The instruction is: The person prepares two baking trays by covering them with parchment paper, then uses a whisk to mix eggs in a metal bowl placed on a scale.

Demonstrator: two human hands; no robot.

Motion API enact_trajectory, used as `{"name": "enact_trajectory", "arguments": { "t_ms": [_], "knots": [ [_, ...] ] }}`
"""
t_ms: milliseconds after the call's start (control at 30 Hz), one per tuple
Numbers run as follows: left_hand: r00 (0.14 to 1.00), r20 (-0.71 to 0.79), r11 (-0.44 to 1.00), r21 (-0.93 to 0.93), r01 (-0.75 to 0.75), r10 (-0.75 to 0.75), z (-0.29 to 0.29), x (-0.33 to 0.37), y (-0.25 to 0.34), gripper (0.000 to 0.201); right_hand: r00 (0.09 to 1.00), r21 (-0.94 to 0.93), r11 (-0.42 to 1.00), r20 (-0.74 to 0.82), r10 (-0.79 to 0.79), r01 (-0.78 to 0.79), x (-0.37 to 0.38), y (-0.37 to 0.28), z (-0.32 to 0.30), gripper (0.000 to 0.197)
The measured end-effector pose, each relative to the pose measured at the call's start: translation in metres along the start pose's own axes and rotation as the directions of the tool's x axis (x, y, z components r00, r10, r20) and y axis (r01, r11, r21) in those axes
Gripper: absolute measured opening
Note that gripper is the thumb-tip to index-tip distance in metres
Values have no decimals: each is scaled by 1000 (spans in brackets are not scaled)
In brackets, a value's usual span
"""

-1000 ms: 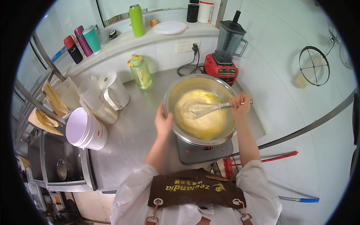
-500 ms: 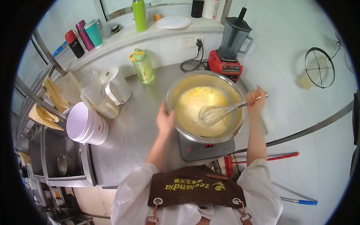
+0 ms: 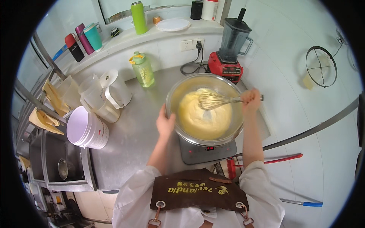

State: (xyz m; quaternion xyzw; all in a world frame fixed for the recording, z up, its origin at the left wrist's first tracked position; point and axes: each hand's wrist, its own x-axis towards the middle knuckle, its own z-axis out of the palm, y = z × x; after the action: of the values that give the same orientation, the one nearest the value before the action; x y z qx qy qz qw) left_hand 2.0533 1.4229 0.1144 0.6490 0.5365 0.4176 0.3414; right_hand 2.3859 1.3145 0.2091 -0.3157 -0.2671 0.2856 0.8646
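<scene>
A wide metal mixing bowl (image 3: 175, 131) rests on a dark induction cooker (image 3: 207, 152) with lit red indicators. Inside it lies a thick pale-yellow mixture (image 3: 207, 121), yellower around its edge. My right hand (image 3: 250, 100) is wrapped round the handle of a wire whisk (image 3: 213, 101), whose wires dip into the far part of the mixture. At the bowl's left side, my left hand (image 3: 165, 121) grips the rim, thumb over the edge and fingers against the outer wall.
Behind the bowl stand a red-based blender (image 3: 232, 45) and a green water bottle (image 3: 143, 71). Plastic jugs (image 3: 92, 89), a white kettle (image 3: 117, 89) and a pale bucket (image 3: 89, 127) line the counter's left, beside a sink (image 3: 66, 161). Bottles and a white lid (image 3: 173, 25) occupy the ledge.
The whisk has swept from the near middle of the bowl to its far part, its wires now pointing left. My right hand has shifted slightly left; my left hand keeps its grip.
</scene>
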Motion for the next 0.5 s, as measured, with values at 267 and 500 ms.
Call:
{"name": "enact_trajectory", "arguments": {
  "t_ms": [267, 500],
  "knots": [
    [1000, 0, 1000, 7, -16, 16, -1, -3, -9, 63, 984, -19, 989, 98, 147, -146, -9, -28, 19, 45],
    [1000, 5, 999, -40, -5, 6, -3, -2, 2, 63, 997, -209, 975, 6, -78, 78, -8, 6, 16, 28]
  ]
}}
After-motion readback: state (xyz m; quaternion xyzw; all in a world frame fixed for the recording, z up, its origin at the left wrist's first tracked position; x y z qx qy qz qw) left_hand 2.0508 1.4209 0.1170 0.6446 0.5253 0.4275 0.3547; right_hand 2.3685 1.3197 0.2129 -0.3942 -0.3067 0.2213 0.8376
